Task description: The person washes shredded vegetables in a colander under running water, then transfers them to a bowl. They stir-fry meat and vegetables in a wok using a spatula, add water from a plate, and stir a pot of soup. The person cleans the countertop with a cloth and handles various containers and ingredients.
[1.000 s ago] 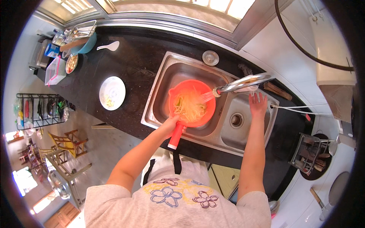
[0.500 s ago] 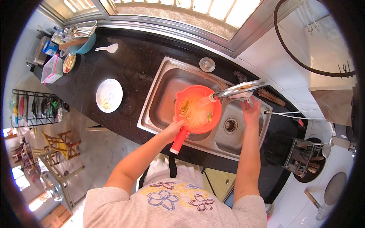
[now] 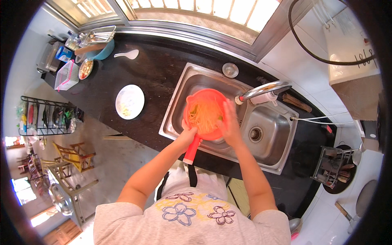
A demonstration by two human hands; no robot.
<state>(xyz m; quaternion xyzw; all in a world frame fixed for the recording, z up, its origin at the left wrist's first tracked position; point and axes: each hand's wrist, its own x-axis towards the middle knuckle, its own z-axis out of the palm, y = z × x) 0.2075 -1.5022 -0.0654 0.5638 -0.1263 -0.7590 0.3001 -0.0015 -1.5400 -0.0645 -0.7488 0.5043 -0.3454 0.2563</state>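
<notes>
My left hand (image 3: 188, 136) is closed around the base of the handle of a red long-handled plastic bowl (image 3: 190, 109), held over the large basin of the steel sink (image 3: 174, 109). In the bowl lie thin pale orange-yellow shreds (image 3: 204, 116) with some green bits. At the bowl's right rim is my right hand (image 3: 232, 130), its fingers stretched out and smeared by motion; its thumb reaches over the edge. Just beyond that hand the tip of the chrome faucet (image 3: 261, 90) points toward the bowl, and no stream shows from it.
On the dark counter (image 3: 159, 69) to the left are a white plate (image 3: 131, 98) with small pale pieces, a white spoon (image 3: 128, 54), and a dish of chopped food (image 3: 85, 69). A small glass bowl (image 3: 230, 70) stands behind the sink. A utensil rack (image 3: 328, 165) is at the right.
My right hand has come left from beside the faucet to the bowl's rim. The water running into the bowl has stopped. The bowl has moved a little left, away from the faucet tip.
</notes>
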